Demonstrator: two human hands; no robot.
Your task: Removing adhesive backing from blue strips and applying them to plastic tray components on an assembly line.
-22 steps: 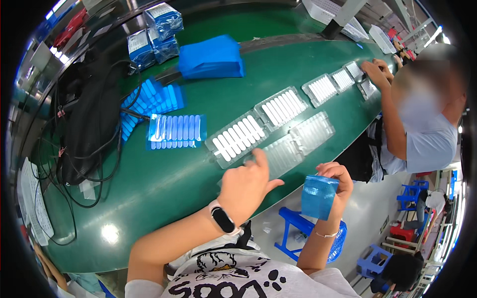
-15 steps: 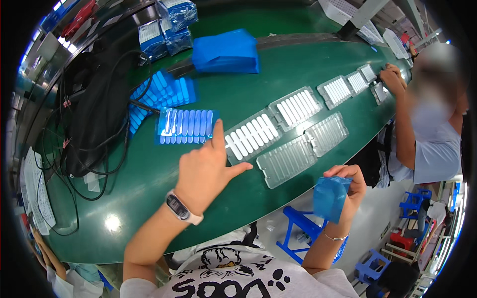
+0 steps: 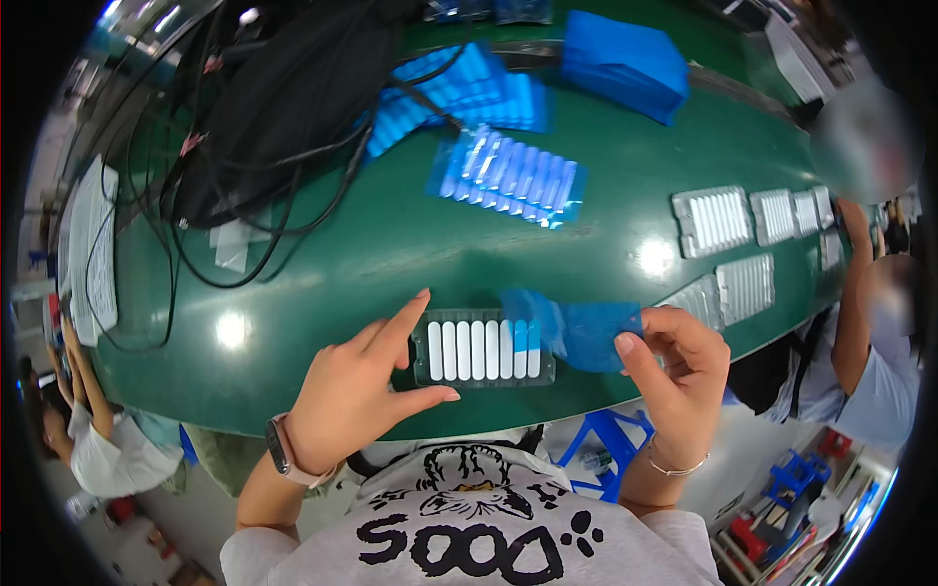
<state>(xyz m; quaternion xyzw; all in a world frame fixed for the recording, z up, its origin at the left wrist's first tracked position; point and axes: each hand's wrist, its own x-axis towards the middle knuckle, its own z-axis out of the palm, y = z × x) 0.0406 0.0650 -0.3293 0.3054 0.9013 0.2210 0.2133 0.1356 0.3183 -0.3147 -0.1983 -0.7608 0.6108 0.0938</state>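
Note:
A clear plastic tray [image 3: 545, 377] holding a row of white rounded strips [image 3: 464, 352] lies close to the table's near edge. My left hand [image 3: 357, 386] is at the tray's left end, thumb and forefinger spread apart around its corners. Between the thumb and fingers of my right hand [image 3: 684, 376] is a thin sheet of blue film [image 3: 604, 337]. The film stretches left from that hand, and its crumpled far end hangs over the tray's right part, overlapping the tops of the last strips.
Beyond the tray lies a blue-wrapped row of strips [image 3: 508, 176], with more blue packs [image 3: 449, 83] behind it. A black bag [image 3: 283, 117] with cables is at left, a folded blue sheet [image 3: 625, 63] at the back. More filled trays [image 3: 713, 223] stand at right near another person's arm [image 3: 855, 278].
One filled tray now lies apart from the others, directly before me. My left hand has come to its left end, and my right hand has brought the blue film over its right end.

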